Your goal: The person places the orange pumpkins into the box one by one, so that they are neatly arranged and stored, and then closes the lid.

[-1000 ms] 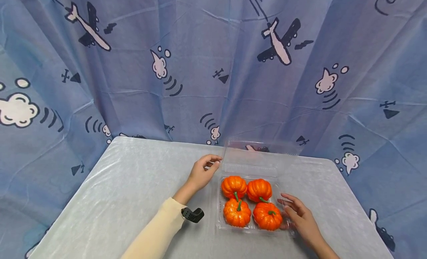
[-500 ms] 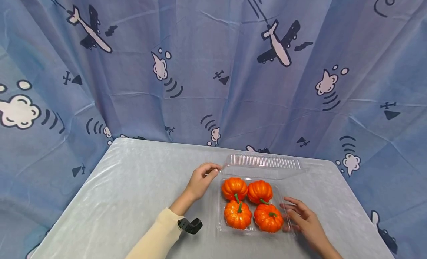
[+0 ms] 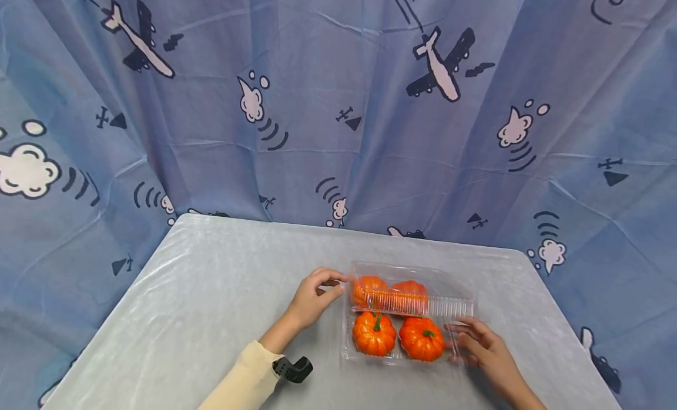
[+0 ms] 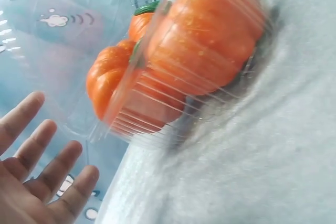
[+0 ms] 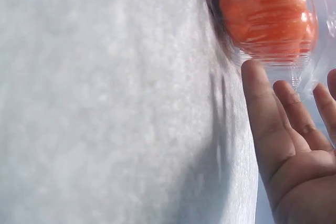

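Note:
A clear plastic clamshell box [image 3: 346, 345] sits on the table with four small orange pumpkins inside. Its hinged lid [image 3: 444, 307] is tilted halfway down over the back two pumpkins [image 3: 370, 289]; the front two pumpkins [image 3: 374, 333] are uncovered. My left hand [image 3: 330, 284] is at the lid's back left corner. In the left wrist view my left hand [image 4: 42, 166] has loosely spread fingers that stand apart from the box [image 4: 173, 103]. My right hand [image 3: 473, 342] lies with straight fingers against the box's right side; a fingertip [image 5: 252, 72] touches the wall beside a pumpkin [image 5: 268, 11].
The table [image 3: 211, 292] has a pale grey cover, with bare surface to the left of the box. A blue curtain [image 3: 317, 104] printed with planes and clouds hangs behind and around it. A black wrist camera [image 3: 291, 369] sits on my left sleeve.
The lid has swung from upright down toward me and now covers the back pumpkins. My left hand followed it slightly downward. My right hand stayed at the box's right side.

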The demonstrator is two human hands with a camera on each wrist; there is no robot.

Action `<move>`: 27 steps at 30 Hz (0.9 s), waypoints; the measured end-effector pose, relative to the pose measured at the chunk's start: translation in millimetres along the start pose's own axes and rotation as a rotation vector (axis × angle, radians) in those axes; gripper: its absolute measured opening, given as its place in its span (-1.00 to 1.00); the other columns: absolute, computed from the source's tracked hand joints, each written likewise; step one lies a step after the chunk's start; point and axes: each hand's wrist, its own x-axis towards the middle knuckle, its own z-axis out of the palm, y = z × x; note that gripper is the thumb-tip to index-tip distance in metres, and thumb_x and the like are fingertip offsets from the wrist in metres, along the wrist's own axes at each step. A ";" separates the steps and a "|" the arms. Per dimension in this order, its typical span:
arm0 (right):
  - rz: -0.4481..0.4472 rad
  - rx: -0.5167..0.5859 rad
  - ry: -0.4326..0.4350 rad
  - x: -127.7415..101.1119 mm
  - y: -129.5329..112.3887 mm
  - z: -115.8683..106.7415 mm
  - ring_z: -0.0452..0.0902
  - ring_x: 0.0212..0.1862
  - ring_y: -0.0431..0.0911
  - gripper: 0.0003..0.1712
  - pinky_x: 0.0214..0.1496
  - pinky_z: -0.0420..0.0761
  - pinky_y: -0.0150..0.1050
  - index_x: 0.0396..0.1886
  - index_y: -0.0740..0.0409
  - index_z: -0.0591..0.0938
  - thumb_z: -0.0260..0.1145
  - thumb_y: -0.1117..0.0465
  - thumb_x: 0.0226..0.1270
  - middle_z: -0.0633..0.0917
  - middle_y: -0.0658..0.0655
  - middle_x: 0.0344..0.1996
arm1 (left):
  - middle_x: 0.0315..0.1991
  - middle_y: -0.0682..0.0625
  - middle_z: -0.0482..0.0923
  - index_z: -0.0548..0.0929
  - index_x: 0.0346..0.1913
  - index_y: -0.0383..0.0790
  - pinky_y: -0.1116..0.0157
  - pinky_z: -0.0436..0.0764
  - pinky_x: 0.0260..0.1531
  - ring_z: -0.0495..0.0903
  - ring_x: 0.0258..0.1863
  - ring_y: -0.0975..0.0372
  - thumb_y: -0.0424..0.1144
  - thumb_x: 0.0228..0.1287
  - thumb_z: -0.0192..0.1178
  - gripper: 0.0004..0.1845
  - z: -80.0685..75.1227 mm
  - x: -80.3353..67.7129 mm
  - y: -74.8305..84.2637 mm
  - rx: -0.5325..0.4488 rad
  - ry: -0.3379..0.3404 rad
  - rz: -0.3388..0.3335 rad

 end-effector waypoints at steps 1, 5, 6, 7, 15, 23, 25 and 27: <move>-0.013 0.003 -0.007 -0.8 -0.1 -0.7 0.70 -0.15 -0.18 -0.51 -0.22 0.72 -0.14 0.31 0.37 0.29 0.05 0.24 0.50 0.69 -0.23 -0.10 | -0.01 -0.05 0.57 0.68 -0.05 -0.11 0.32 0.53 -0.14 0.58 -0.02 0.10 -0.21 0.30 0.19 -0.79 -0.3 -1.5 -0.4 0.002 -0.005 -0.001; 0.024 -0.030 0.029 -2.5 -2.4 -2.5 0.70 -0.17 -0.16 -0.48 -0.23 0.72 -0.16 0.33 0.37 0.26 0.04 0.19 0.51 0.67 -0.25 -0.15 | 0.02 -0.06 0.55 0.67 -0.03 -0.13 0.32 0.52 -0.12 0.59 0.02 0.06 -0.18 0.29 0.20 -0.76 -0.8 -7.1 -2.2 0.000 -0.030 -0.011; 0.042 -0.042 0.040 -3.1 -2.8 -3.4 0.70 -0.18 -0.16 -0.48 -0.23 0.72 -0.17 0.34 0.35 0.26 0.04 0.16 0.51 0.66 -0.27 -0.16 | 0.03 -0.07 0.54 0.67 -0.01 -0.13 0.31 0.52 -0.12 0.59 0.03 0.04 -0.18 0.29 0.20 -0.75 -0.7 -8.5 -2.8 -0.001 -0.035 -0.014; 0.068 -0.058 0.052 -3.7 -3.7 -4.0 0.70 -0.18 -0.16 -0.47 -0.22 0.72 -0.19 0.34 0.31 0.26 0.03 0.12 0.52 0.66 -0.29 -0.16 | 0.04 -0.07 0.54 0.66 -0.01 -0.13 0.29 0.52 -0.10 0.59 0.04 0.03 -0.18 0.29 0.21 -0.75 -0.6 -10.0 -2.9 -0.003 -0.041 -0.019; 0.119 -0.073 0.115 -9.4 -12.1 -9.0 0.68 -0.17 -0.19 -0.51 -0.21 0.71 -0.18 0.32 0.13 0.29 -0.03 0.02 0.54 0.67 -0.33 -0.17 | 0.09 -0.09 0.51 0.64 0.02 -0.10 0.15 0.62 -0.06 0.62 -0.02 0.03 -0.16 0.23 0.28 -0.70 1.8 -20.0 -3.4 0.025 -0.083 -0.058; 0.127 -0.065 0.012 -14.0 -13.2 -9.6 0.63 -0.22 -0.15 -0.56 -0.18 0.71 -0.18 0.32 -0.02 0.28 0.04 0.17 0.50 0.65 -0.14 -0.19 | 0.08 -0.12 0.49 0.59 0.06 -0.15 0.41 0.61 -0.26 0.66 -0.15 0.11 -0.19 0.12 0.34 -0.59 2.3 -23.8 -6.6 0.090 -0.127 -0.082; 0.099 -0.047 -0.050 -15.9 -10.8 -11.8 0.63 -0.27 -0.12 -0.61 -0.18 0.71 -0.17 0.25 -0.20 0.34 0.02 0.22 0.51 0.63 -0.10 -0.23 | 0.07 -0.12 0.49 0.58 0.07 -0.16 0.41 0.61 -0.25 0.66 -0.16 0.11 -0.20 0.11 0.35 -0.57 2.3 -25.0 -7.1 0.102 -0.136 -0.079; 0.061 -0.026 -0.132 -16.8 -7.8 -15.0 0.65 -0.29 -0.09 -0.58 -0.18 0.71 -0.18 0.17 -0.37 0.36 -0.02 0.26 0.52 0.62 -0.10 -0.25 | 0.08 -0.11 0.50 0.57 0.08 -0.18 0.41 0.61 -0.25 0.66 -0.17 0.12 -0.21 0.12 0.35 -0.56 2.1 -26.6 -7.0 0.111 -0.144 -0.081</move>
